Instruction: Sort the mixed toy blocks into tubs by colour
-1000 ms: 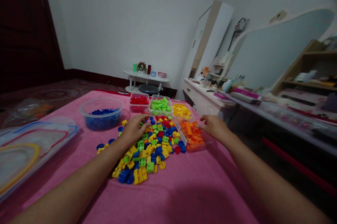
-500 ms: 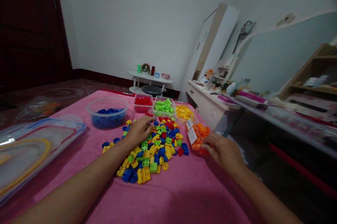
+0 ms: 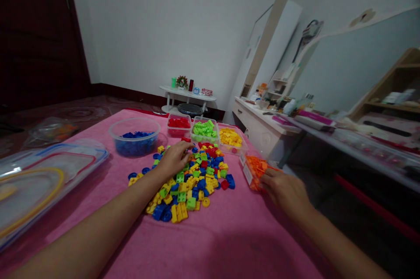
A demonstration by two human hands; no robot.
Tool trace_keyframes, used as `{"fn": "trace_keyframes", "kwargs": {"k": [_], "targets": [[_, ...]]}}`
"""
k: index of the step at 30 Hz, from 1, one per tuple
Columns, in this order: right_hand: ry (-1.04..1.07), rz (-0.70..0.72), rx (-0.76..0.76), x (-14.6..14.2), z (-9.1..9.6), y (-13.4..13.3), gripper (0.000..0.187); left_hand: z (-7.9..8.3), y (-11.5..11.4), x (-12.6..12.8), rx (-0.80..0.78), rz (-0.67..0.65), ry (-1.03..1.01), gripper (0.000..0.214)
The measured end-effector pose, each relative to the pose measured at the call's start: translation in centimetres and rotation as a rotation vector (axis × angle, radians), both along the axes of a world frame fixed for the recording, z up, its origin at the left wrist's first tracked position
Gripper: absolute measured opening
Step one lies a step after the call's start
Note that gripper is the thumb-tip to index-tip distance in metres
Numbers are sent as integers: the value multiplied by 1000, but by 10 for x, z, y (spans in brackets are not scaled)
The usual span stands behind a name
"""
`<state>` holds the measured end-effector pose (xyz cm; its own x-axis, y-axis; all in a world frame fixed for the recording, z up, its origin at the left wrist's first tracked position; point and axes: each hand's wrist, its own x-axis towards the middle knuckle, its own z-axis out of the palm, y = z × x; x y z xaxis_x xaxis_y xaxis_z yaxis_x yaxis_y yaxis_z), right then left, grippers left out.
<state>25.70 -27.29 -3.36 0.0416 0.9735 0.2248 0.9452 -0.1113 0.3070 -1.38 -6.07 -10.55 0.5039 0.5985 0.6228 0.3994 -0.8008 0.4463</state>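
Observation:
A heap of mixed toy bricks [image 3: 193,178] in blue, yellow, green and red lies on the pink cloth [image 3: 223,239]. My left hand [image 3: 173,159] rests on the heap's far left side, fingers curled down among the bricks; what they pinch is hidden. My right hand [image 3: 284,189] grips the near end of a clear tub of orange bricks [image 3: 255,168] at the cloth's right edge. Behind the heap stand a round bowl of blue bricks [image 3: 134,135] and tubs of red bricks [image 3: 179,123], green bricks [image 3: 204,129] and yellow bricks [image 3: 230,138].
Clear lids with coloured rims [image 3: 36,178] are stacked at the left edge. A white desk [image 3: 262,123] crowded with small items stands right of the cloth, a low white side table [image 3: 187,95] behind. The floor drops away to the right.
My right hand has moved from the far side of the orange tub to its near end and pulled the tub toward me along the right edge. The left hand has stayed on the heap.

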Motion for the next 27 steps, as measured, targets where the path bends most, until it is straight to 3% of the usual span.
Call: {"fn": "trace_keyframes", "kwargs": {"k": [4,14,18,23,27], "targets": [[-55,13,-89,0,1,5,19,-1,0,0,1,-1,-4,29],[-13,73,-46,-9,-3,24,23,-1,0,0,-14,-7,10,28],[37,60,-100,-17,-1,32,24,0,0,0,-18,-8,9,28],[-13,-69,-34,-46,22,34,27,0,0,0,-15,-13,12,27],[126,100,9,-80,28,51,21,-2,1,1,-19,-4,2,26]]}}
